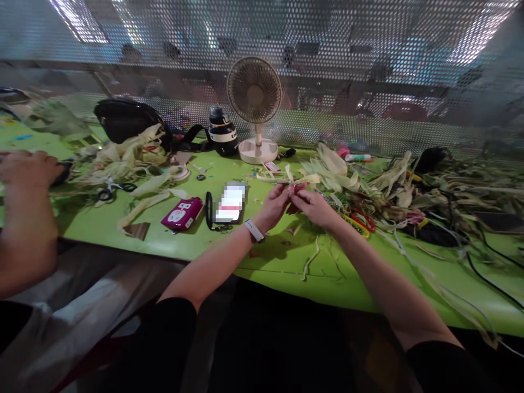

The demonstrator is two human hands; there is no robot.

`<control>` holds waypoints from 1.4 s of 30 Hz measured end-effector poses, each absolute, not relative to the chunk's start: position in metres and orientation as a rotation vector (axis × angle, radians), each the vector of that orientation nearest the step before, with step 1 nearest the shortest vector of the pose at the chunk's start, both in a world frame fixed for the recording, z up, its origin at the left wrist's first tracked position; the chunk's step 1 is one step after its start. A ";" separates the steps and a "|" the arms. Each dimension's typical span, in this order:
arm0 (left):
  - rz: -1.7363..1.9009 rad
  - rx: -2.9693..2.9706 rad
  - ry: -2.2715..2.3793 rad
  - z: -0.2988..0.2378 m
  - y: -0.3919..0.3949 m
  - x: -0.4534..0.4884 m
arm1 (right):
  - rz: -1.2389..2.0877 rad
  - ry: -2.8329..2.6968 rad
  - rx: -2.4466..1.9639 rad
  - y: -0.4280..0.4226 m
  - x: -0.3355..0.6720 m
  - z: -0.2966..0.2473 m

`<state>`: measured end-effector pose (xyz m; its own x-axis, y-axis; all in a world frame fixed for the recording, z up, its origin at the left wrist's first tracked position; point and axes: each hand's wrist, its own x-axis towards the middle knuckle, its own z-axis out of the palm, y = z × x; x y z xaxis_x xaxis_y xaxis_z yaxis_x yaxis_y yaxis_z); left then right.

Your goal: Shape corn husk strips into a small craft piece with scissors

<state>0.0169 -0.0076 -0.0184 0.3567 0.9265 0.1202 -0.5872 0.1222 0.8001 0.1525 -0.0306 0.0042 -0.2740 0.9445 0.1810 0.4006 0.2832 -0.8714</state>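
My left hand [273, 208], with a pale watch strap at its wrist, has its fingers closed on a bunch of corn husk strips [309, 178]. My right hand [314, 207] meets it there, fingertips pinched together at the base of the same strips. The pale strips fan out above my fingers, and a small pinkish bit shows between the fingertips. Left of my hands lies a phone [232, 203] with a lit screen. Just right of my right hand are red-handled scissors [363, 220], partly covered by husks.
On the green table [262, 267] stand a fan [254, 90] and a black bottle [223, 134]. A purple tissue pack [182, 214], black-handled scissors [117, 189] and a black bag [129, 117] lie left. Heaped husks [385, 191] cover the right. Another person's hand [30, 168] rests far left.
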 end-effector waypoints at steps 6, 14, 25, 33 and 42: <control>1.221 0.894 0.426 -0.019 -0.007 0.017 | 0.889 -1.868 -1.086 -0.029 0.150 -0.004; 1.206 0.853 0.455 -0.014 -0.010 0.019 | 0.903 -1.942 -1.040 -0.032 0.152 -0.005; 1.162 0.778 0.524 -0.005 -0.005 0.012 | 0.833 -1.607 -1.198 -0.027 0.164 0.005; 1.100 0.729 0.598 -0.007 -0.004 0.009 | 1.039 -1.139 -1.183 -0.019 0.154 -0.004; 1.026 0.866 0.696 -0.010 -0.008 0.013 | 1.003 -1.088 -1.052 -0.022 0.151 -0.008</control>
<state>0.0130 -0.0085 -0.0105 0.3674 0.9253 -0.0939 -0.4285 0.2580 0.8659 0.1508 -0.0215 -0.0076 0.1744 0.9674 0.1837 -0.1048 0.2038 -0.9734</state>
